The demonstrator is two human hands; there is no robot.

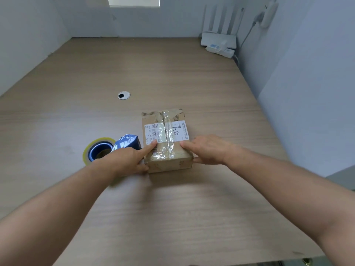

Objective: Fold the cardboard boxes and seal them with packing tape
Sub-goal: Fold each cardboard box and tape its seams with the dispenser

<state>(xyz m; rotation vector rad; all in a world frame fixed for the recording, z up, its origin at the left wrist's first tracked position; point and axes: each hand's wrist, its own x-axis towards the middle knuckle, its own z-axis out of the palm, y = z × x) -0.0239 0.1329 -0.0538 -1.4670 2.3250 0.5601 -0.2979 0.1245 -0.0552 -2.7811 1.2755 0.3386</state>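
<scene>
A small closed cardboard box [166,139] lies on the wooden table [172,198], with a white shipping label and a strip of clear tape running along its top seam. My left hand [128,160] grips the box's near left corner, index finger stretched onto the label and thumb against the front side. My right hand [206,148] holds the near right corner, fingers on top and thumb on the side. Just left of the box sits a blue tape dispenser [107,148] with a roll of clear tape, partly hidden by my left hand.
A round cable hole [124,95] is set in the table beyond the box. A white router [221,38] and a power strip [221,50] stand at the far right corner. Grey partition walls close in the left, back and right sides.
</scene>
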